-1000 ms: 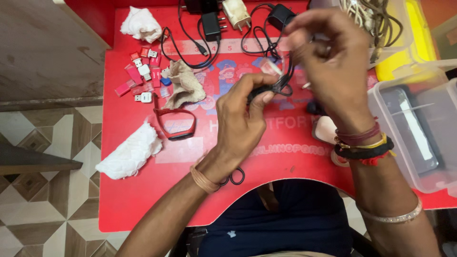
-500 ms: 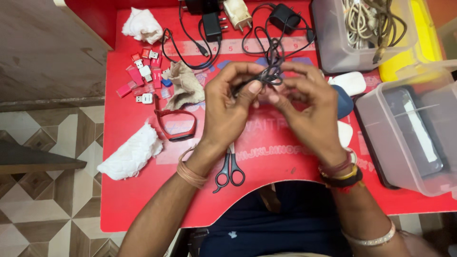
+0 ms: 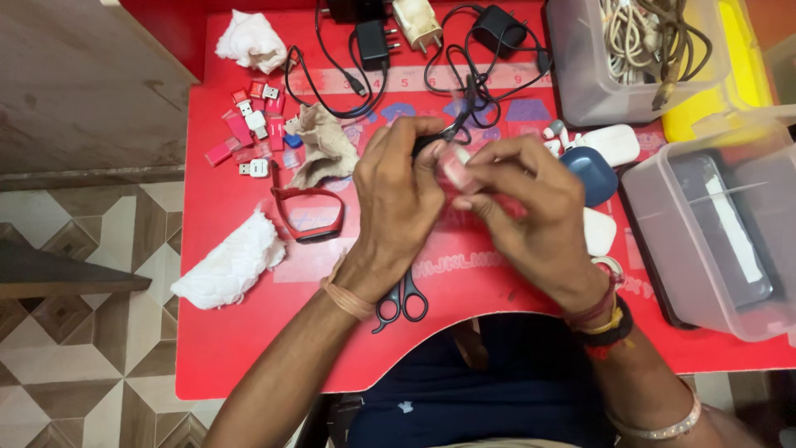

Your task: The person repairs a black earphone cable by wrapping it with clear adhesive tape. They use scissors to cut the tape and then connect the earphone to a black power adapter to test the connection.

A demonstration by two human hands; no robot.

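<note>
Both hands meet over the middle of the red table [image 3: 249,365]. Left hand [image 3: 398,199] curled, fingers and thumb pinched on the end of a black cable [image 3: 464,108] that runs up from the hands toward a black charger [image 3: 496,26] at the far edge. Right hand [image 3: 531,216] also curled, fingertips closed on a small pale pink piece [image 3: 454,172] held just against the cable end; the piece is blurred and mostly covered, possibly a bit of tape or a cap, cannot tell which. Black-handled scissors [image 3: 402,303] lie flat on the table under the left wrist, handles toward the person. Left of the hands: a red wristband [image 3: 308,217] in a loop, a crumpled beige cloth [image 3: 323,145], a scatter of small red and white adapters [image 3: 257,124], and a white tissue wad [image 3: 232,261] near the table's left edge. A second white wad [image 3: 251,40] sits at the far left corner. Right of the hands: a dark blue earbud case [image 3: 593,172] and a white case [image 3: 612,143] just beside it. Clear plastic tub [image 3: 580,83] of tangled cables at far right; a second clear container [image 3: 663,199] nearer, at the right edge.
</note>
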